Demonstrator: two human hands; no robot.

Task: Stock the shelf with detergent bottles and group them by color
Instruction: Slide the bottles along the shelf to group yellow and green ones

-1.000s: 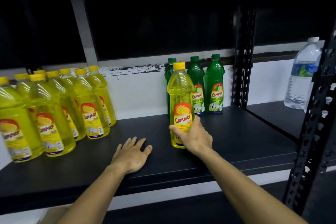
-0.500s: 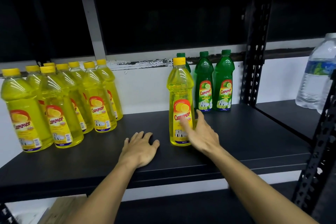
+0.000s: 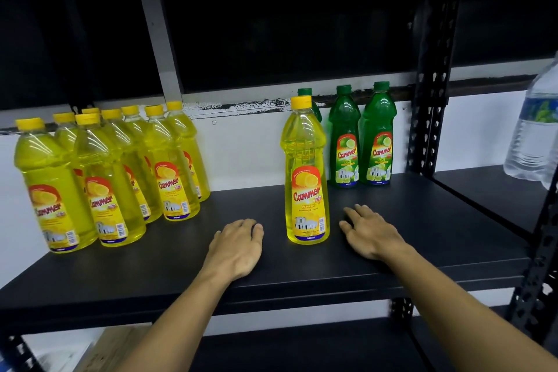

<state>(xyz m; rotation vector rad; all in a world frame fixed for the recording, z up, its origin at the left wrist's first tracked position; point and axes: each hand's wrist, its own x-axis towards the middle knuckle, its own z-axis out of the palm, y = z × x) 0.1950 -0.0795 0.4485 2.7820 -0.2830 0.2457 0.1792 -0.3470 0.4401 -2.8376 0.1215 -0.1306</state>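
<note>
A single yellow detergent bottle (image 3: 306, 172) stands upright in the middle of the black shelf (image 3: 187, 269), free of both hands. My left hand (image 3: 237, 246) rests flat on the shelf just left of it. My right hand (image 3: 370, 231) lies flat on the shelf just right of it, fingers straight, not touching the bottle. Several yellow bottles (image 3: 105, 172) are grouped at the left end. Three green bottles (image 3: 360, 136) stand at the back right, one of them partly hidden behind the single yellow bottle.
A black perforated upright (image 3: 428, 100) ends this shelf bay on the right. In the neighbouring bay stands a clear water bottle (image 3: 534, 130). A cardboard box (image 3: 111, 350) shows below the shelf at lower left. A white wall backs the shelf.
My right hand has let go of the single yellow bottle and moved down to rest on the shelf to its right. The left hand stayed on the shelf.
</note>
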